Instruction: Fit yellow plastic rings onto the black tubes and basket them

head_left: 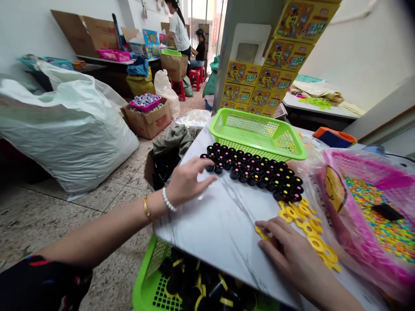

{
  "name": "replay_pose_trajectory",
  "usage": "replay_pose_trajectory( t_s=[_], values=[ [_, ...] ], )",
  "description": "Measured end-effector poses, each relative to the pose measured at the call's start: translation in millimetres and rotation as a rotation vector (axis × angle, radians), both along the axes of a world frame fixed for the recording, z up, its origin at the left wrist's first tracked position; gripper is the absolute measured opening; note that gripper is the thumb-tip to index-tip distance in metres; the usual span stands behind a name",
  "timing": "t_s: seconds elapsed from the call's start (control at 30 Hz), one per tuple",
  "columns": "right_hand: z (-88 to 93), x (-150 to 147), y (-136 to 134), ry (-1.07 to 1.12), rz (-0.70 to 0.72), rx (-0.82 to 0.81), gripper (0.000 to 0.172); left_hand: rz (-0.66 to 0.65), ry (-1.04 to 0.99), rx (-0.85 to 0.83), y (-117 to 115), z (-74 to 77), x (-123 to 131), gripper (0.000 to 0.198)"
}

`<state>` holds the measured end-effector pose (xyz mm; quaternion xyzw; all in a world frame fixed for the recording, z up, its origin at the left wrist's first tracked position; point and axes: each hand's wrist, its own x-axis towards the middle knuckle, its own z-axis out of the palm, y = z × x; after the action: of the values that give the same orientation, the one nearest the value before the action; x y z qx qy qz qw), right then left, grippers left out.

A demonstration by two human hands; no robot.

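Observation:
My left hand (188, 181) reaches to the near left end of a cluster of small black cups (254, 166), thumb and fingers apart. Its fingertips are beside the end cups; nothing shows between them. The cups stand upright in close rows on the marbled white table (214, 211), with pink, yellow and other coloured bits in their tops. My right hand (288, 246) rests low over the table, its fingers closed on a flat yellow ring piece (262, 233). Beside that hand lies a loose pile of similar yellow ring pieces (314, 236).
A green basket (301, 151) stands behind the cups. On the right, a pink basket (385, 177) lined with plastic holds many coloured pellets. Below the table edge, another green basket (142, 268) holds black cups with yellow rings. A large white sack (71, 134) stands left; two people are farther back.

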<state>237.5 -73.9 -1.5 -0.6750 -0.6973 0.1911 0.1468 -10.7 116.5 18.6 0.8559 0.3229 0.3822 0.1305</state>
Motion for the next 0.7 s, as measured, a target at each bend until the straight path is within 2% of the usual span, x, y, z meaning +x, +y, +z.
replay_pose_trajectory(
  t_s=[0.07, 0.17, 0.27, 0.33, 0.4, 0.47, 0.5, 0.6, 0.63, 0.7],
  values=[
    [-0.4, 0.9, 1.3, 0.007, -0.010, -0.002, 0.022, 0.130, -0.031, -0.104, 36.2, -5.9, -1.8, 0.040],
    [-2.1, 1.4, 3.8, 0.031, -0.031, -0.011, 0.015, 0.110, 0.017, -0.279, 68.3, -20.1, -4.1, 0.040],
    [-1.4, 1.8, 6.1, 0.051, -0.048, 0.012, 0.016, 0.083, 0.042, -0.334, 78.9, -31.5, -3.2, 0.032],
    [1.1, 1.7, 6.2, 0.048, -0.041, 0.008, 0.011, 0.102, 0.038, -0.350, 81.4, -34.6, -2.2, 0.037],
    [4.1, 0.8, 4.1, 0.041, -0.013, -0.023, 0.016, 0.117, 0.043, -0.368, 82.9, -34.6, -3.4, 0.039],
    [6.3, -1.1, -0.1, 0.023, -0.004, -0.043, 0.022, 0.142, 0.049, -0.385, 81.2, -32.3, -8.3, 0.038],
    [7.0, -2.5, -2.6, 0.011, -0.009, -0.045, 0.018, 0.176, 0.053, -0.390, 77.7, -30.5, -12.1, 0.038],
    [7.5, -6.9, -7.9, -0.004, -0.027, -0.054, 0.010, 0.295, 0.084, -0.398, 51.3, -22.8, -24.6, 0.041],
    [7.5, -8.1, -7.9, -0.014, -0.032, -0.063, 0.012, 0.288, 0.097, -0.405, 37.0, -19.8, -27.4, 0.040],
    [8.2, -9.9, -4.3, -0.062, -0.059, -0.085, 0.011, 0.163, 0.124, -0.436, 3.0, -14.0, -27.5, 0.035]
  ],
)
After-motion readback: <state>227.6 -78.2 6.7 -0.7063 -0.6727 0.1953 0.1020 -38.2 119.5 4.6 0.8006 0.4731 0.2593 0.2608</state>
